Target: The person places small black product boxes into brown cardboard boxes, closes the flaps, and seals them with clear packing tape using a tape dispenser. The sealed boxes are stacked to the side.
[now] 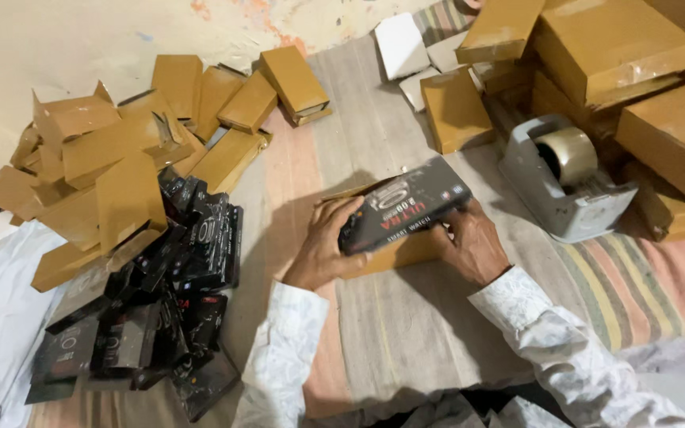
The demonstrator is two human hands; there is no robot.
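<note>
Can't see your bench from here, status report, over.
Both hands, left hand and right hand, grip black printed box over brown cardboard carton. Grey tape dispenser beside the right hand, apart.

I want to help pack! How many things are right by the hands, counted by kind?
hands: 2 (left hand, right hand)
black box, held by both hands: 1
brown box under it: 1
grey tape dispenser: 1
Total: 5
The side heaps of boxes are too jumbled to count.
</note>
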